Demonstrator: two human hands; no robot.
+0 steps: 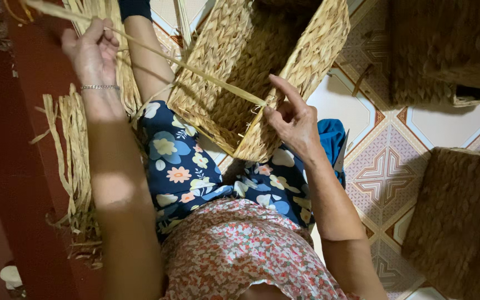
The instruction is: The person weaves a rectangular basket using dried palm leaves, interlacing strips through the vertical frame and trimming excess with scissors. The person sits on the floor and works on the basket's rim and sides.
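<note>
A rectangular woven straw basket (234,55) rests tilted on my lap, its open side facing me. My left hand (91,51) is raised at the upper left and pinches a long pale straw strand (156,54). The strand runs taut down to the basket's near rim. My right hand (291,118) presses on that rim where the strand enters the weave, its forefinger stretched along the edge. A thin metal bracelet sits on my left wrist.
A bundle of dried straw strands (73,155) lies on the reddish floor at my left. Two more woven baskets stand at the right, one at the top (445,50) and one lower (462,222), on patterned floor tiles (384,172). A blue cloth (331,139) lies behind my right wrist.
</note>
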